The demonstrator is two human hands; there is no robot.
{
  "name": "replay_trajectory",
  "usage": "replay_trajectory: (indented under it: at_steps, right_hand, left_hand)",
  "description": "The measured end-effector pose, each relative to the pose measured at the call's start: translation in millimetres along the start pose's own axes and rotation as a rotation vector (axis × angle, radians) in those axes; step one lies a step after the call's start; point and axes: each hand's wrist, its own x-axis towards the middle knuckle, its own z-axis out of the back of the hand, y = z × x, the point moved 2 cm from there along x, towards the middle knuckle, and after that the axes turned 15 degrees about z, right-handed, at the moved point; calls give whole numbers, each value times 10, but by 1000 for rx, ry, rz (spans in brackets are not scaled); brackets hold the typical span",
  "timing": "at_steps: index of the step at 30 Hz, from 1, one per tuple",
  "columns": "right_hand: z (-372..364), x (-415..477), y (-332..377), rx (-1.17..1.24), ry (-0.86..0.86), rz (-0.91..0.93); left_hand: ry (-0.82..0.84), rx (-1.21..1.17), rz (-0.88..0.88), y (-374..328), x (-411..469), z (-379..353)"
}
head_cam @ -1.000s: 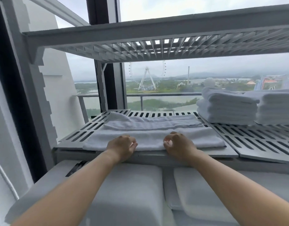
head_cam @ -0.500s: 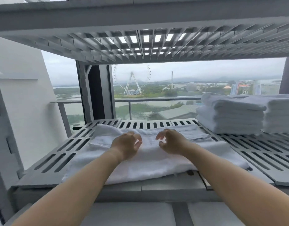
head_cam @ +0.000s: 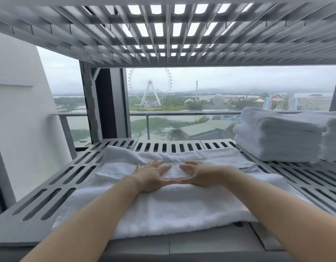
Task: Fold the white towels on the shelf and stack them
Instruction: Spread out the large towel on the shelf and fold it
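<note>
The left hand (head_cam: 151,177) and right hand (head_cam: 200,174) press the towel (head_cam: 163,210), fingers straight, grasping nothing.

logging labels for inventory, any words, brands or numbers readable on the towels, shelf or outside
No readable text.
The white towel, the stack of folded towels and the grey slotted shelf show no print.
The amusement park buildings outside are too far and blurred for any sign to be read.

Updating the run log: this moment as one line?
step: flattening fold | left hand: flat on towel | right hand: flat on towel | folded stack: shelf right
</note>
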Motion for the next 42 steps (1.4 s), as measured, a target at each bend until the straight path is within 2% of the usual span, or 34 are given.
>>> replay_trajectory:
  at_steps: [5, 10, 17, 20, 22, 26, 28, 32, 42]
  right_hand:
    - [65, 182, -71, -46, 18, 16]
    - [41, 170, -308, -53, -13, 31]
    - [-108, 69, -383, -66, 26, -6]
    - [-54, 89, -340, -61, 19, -6]
    - [-36, 91, -288, -63, -60, 17]
    - [-69, 4, -195, -36, -359, 132]
    - [-81, -50, -208, 20, -462, 183]
    - [-47, -85, -232, 128, -522, 247]
    - [-35, -58, -251, 112, -582, 271]
  left_hand:
    - [70, 9, 16, 26, 198, 95]
    - [-61, -2, 8, -34, 335, 98]
    - [27, 75, 43, -16, 250, -65]
    - [13, 68, 76, -62, 193, -47]
    - [-66, 22, 66, -93, 140, -24]
    - [-363, -324, -86, -68, -50, 26]
    - [-464, -422, -118, -49, -142, 29]
    - [-494, -460, -94, -58, -192, 46]
    - [-481, -422, -76, -100, -232, 74]
